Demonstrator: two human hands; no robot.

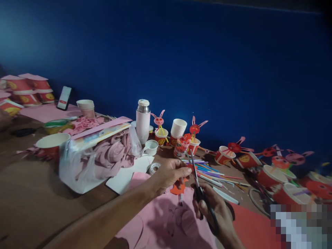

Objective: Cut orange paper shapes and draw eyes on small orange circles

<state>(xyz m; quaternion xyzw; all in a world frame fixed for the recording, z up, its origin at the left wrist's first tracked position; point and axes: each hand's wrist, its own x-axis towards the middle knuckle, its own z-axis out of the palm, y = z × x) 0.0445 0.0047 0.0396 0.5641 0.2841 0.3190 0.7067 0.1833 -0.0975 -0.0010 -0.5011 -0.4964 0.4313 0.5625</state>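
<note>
The person's left hand [169, 174] pinches a small red paper piece [192, 167] between thumb and fingertips, near the scene's middle. The right hand [216, 207] is curled around black-handled metal scissors [199, 193], blades slightly parted, pointing up beside the paper; whether they touch it is unclear. A flat pink paper sheet [155, 216] lies below.

The left grip [168, 174] partly hides the orange paper [177, 188].
</note>
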